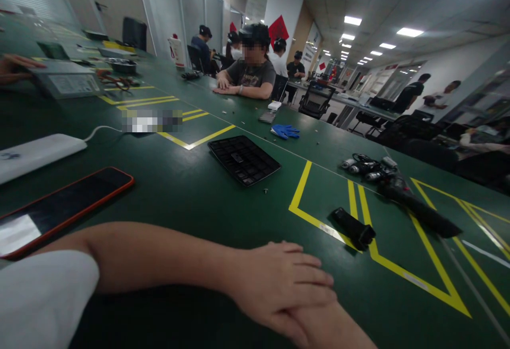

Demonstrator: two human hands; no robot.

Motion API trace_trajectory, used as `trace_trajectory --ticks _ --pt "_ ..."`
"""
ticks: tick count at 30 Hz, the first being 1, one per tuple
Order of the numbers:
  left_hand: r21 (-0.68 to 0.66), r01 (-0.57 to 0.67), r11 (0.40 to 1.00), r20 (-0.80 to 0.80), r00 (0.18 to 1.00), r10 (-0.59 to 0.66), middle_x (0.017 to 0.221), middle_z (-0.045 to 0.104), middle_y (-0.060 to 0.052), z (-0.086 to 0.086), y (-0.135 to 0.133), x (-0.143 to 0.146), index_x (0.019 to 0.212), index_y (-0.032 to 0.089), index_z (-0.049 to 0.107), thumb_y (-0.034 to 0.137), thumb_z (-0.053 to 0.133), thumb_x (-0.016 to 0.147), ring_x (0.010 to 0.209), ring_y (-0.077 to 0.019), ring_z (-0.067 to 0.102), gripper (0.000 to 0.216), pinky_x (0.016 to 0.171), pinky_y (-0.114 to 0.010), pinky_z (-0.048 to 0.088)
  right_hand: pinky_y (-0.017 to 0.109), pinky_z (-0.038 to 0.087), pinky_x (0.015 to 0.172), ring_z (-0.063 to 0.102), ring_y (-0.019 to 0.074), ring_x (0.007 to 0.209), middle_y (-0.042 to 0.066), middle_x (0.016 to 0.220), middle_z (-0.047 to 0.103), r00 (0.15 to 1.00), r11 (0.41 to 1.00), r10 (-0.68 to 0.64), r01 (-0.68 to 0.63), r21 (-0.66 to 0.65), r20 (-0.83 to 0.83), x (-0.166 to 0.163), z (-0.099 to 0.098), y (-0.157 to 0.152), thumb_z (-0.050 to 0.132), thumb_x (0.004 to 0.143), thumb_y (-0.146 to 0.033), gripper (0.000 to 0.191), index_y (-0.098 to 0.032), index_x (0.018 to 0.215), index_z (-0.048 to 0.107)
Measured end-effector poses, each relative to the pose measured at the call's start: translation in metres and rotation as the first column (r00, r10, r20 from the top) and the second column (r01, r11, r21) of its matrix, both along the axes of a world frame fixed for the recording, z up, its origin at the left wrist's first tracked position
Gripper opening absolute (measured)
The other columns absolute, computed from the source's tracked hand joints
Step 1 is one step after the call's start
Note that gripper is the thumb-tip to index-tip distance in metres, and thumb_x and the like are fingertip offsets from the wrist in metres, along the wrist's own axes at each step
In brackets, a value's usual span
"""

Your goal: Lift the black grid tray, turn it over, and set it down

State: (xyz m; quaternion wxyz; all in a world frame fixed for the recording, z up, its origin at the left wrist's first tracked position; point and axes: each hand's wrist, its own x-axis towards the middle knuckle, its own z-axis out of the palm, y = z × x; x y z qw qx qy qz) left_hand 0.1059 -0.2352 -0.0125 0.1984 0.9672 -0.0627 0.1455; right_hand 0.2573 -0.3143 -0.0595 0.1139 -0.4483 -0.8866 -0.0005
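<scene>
My left hand [279, 285] lies across my right wrist [330, 325] near the table's front edge. Its fingers are stretched out side by side over the wrist, and no object shows in it. Most of my right hand is hidden under the left one, so its fingers cannot be made out. Beyond the hands a black ribbed plastic panel [245, 160] lies on the green table [179, 195], with a small screw-like piece [265, 191] beside it. Right of the hands a short black device [353, 227] lies across yellow tape lines.
An orange-edged phone [67, 208] and a white power strip [43, 152] lie at left. Behind them, a person's hand [18, 67] touches a grey box [66, 79]. A blue glove [285, 131] and a bundle of cables [368, 167] lie farther off. A person [255, 67] sits opposite.
</scene>
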Motion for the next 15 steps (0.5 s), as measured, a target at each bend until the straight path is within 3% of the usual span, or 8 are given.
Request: trace_trajectory --ticks 3,5,7,8,10,13,15 --pt "0.124 -0.209 0.970 0.015 0.978 0.208 0.142 0.035 -0.013 -0.003 0.031 0.003 0.134 0.013 0.037 0.036 0.045 0.086 0.133 -0.0254 0.026 0.053 0.109 -0.042 0.023 0.047 0.033 0.104 0.049 0.0236 0.116 0.010 0.114 0.062 0.995 0.959 -0.104 0.104 0.264 -0.014 0.041 0.009 0.025 0.043 0.081 -0.014 0.035 -0.017 0.114 0.056" --pt "0.180 -0.419 0.890 -0.044 0.900 0.433 0.143 0.031 -0.015 -0.010 0.053 0.000 0.132 0.012 0.039 0.033 0.043 0.088 0.134 -0.0291 0.021 0.049 0.108 -0.046 0.022 0.047 0.031 0.105 0.044 0.0247 0.120 0.013 0.121 0.056 0.947 0.872 -0.319 0.311 0.378 -0.043 0.074 0.011 0.038 0.043 0.084 -0.018 0.035 -0.012 0.116 0.054" --pt "0.221 -0.557 0.801 -0.143 0.794 0.591 0.143 0.030 -0.016 -0.018 0.069 -0.004 0.130 0.012 0.043 0.033 0.040 0.088 0.134 -0.0329 0.021 0.047 0.105 -0.051 0.023 0.052 0.030 0.102 0.041 0.0302 0.121 0.017 0.125 0.051 0.825 0.765 -0.565 0.531 0.365 -0.015 0.105 0.009 0.046 0.041 0.086 -0.028 0.040 -0.010 0.120 0.050" --pt "0.235 -0.580 0.780 -0.193 0.759 0.622 0.143 0.030 -0.016 -0.021 0.075 -0.006 0.130 0.012 0.043 0.033 0.039 0.089 0.133 -0.0333 0.022 0.047 0.104 -0.051 0.024 0.055 0.031 0.100 0.041 0.0322 0.120 0.017 0.124 0.051 0.767 0.726 -0.642 0.606 0.325 0.004 0.117 0.006 0.048 0.039 0.086 -0.031 0.042 -0.010 0.121 0.049" --pt "0.255 -0.570 0.781 -0.268 0.735 0.623 0.143 0.031 -0.017 -0.024 0.080 -0.009 0.132 0.011 0.041 0.029 0.039 0.088 0.132 -0.0317 0.026 0.047 0.104 -0.049 0.027 0.052 0.036 0.097 0.045 0.0310 0.114 0.017 0.118 0.054 0.717 0.703 -0.697 0.679 0.213 0.016 0.133 -0.001 0.052 0.036 0.087 -0.035 0.045 -0.010 0.122 0.048" --pt "0.291 -0.520 0.803 -0.309 0.743 0.593 0.142 0.032 -0.017 -0.022 0.081 -0.015 0.132 0.010 0.040 0.015 0.044 0.081 0.130 -0.0284 0.031 0.051 0.103 -0.044 0.031 0.046 0.039 0.096 0.046 0.0282 0.110 0.016 0.114 0.056 0.724 0.717 -0.689 0.681 0.148 0.009 0.138 -0.007 0.053 0.034 0.087 -0.035 0.045 -0.008 0.122 0.048" --pt "0.273 -0.519 0.810 -0.290 0.759 0.583 0.137 0.041 -0.016 -0.018 0.082 -0.019 0.127 0.011 0.046 0.010 0.045 0.079 0.126 -0.0263 0.039 0.048 0.100 -0.041 0.035 0.046 0.038 0.096 0.045 0.0287 0.110 0.016 0.115 0.055 0.723 0.716 -0.691 0.681 0.151 0.015 0.135 -0.007 0.054 0.034 0.087 -0.034 0.045 -0.008 0.122 0.048"
